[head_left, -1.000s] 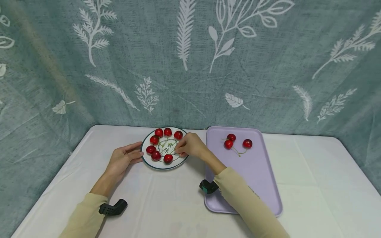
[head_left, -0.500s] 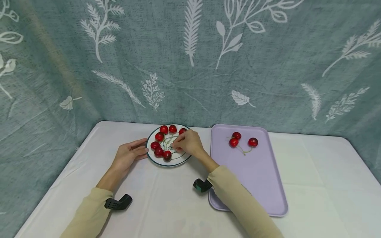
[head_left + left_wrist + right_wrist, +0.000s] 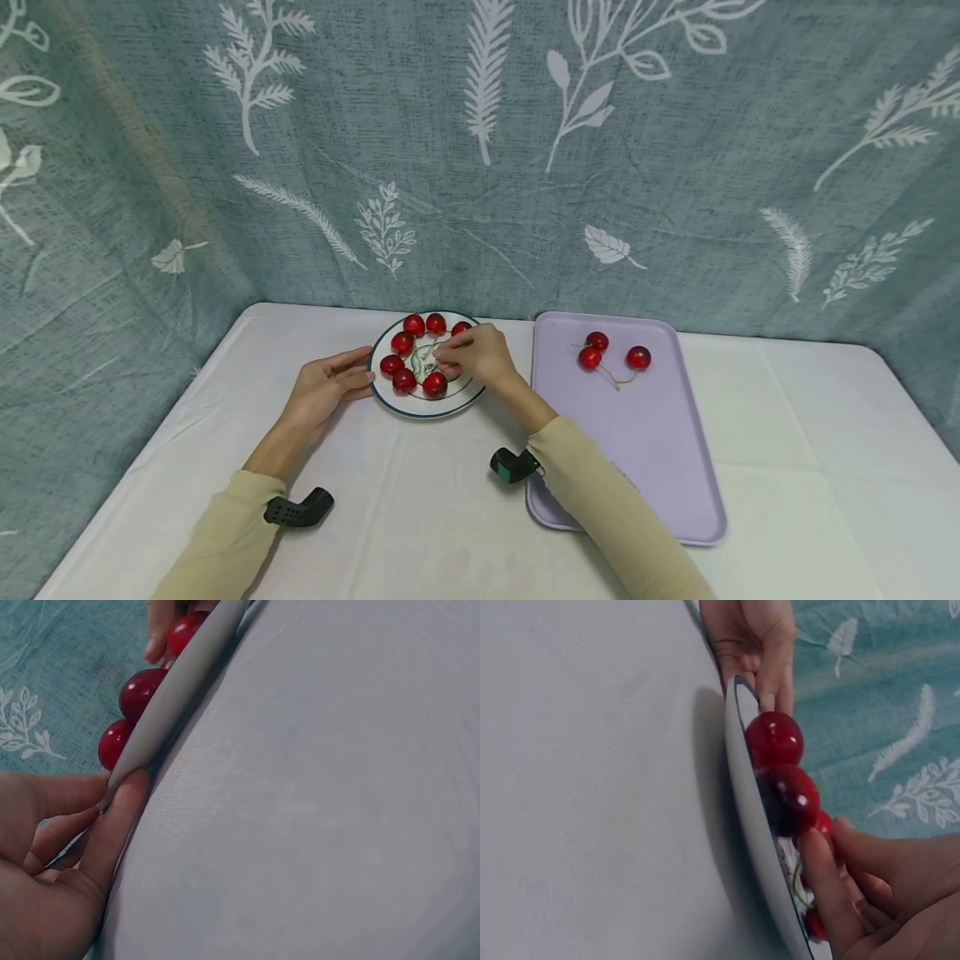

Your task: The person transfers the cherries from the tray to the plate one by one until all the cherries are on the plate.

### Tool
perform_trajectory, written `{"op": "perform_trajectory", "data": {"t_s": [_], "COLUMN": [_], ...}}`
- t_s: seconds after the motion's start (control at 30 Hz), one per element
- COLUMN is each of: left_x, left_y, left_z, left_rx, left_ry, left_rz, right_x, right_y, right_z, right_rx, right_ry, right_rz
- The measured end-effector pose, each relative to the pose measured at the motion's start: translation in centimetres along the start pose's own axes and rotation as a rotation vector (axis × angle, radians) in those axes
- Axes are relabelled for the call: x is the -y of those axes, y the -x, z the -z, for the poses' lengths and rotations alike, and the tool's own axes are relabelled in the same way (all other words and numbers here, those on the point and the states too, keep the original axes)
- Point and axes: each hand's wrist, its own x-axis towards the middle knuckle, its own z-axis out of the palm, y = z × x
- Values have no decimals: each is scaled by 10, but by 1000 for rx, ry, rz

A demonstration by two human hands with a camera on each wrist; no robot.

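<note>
On the left side of the table lies a round white plate (image 3: 397, 402) with a dark green rim line. Several red cherries (image 3: 402, 342) form a ring on it, their stems pointing inward. My left hand (image 3: 315, 398) pinches the plate's left edge between thumb and fingers; the left wrist view shows the thumb on the outer side. Over the plate's right half, my right hand (image 3: 480, 360) has thumb and fingertips together at the stem of the front cherry (image 3: 435, 384). In the right wrist view those fingertips are right beside this dark red cherry (image 3: 789, 801); the stem end is hidden.
A lilac rectangular tray (image 3: 630, 467) lies to the right, partly under my right forearm. Near its far end are three stemmed cherries (image 3: 589, 358). A white cloth (image 3: 420, 517) covers the table, and a green leaf-patterned curtain (image 3: 420, 233) hangs behind.
The front cherry shifted left on the plate, then back right and slightly away from me, with my right hand moving further over the plate. My left hand stays at the rim. The head view turned slightly.
</note>
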Motion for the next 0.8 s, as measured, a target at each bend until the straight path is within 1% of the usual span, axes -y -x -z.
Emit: {"op": "perform_trajectory", "data": {"t_s": [0.17, 0.27, 0.4, 0.57, 0.73, 0.8], "left_x": [-1, -2, -3, -3, -2, -2], "left_y": [0, 0, 1, 1, 0, 0], "left_z": [0, 0, 1, 1, 0, -1], "left_rx": [1, 12, 10, 7, 8, 6], "left_ry": [5, 13, 20, 23, 25, 26], "left_rz": [12, 15, 23, 15, 16, 18], "right_x": [3, 5, 8, 8, 6, 4], "right_y": [1, 3, 5, 8, 11, 12], "right_z": [7, 13, 24, 41, 53, 56], "right_rx": [11, 1, -9, -17, -43, -46], "right_ry": [-23, -19, -34, -52, -50, -27], "right_rz": [4, -3, -27, -13, -12, -15]}}
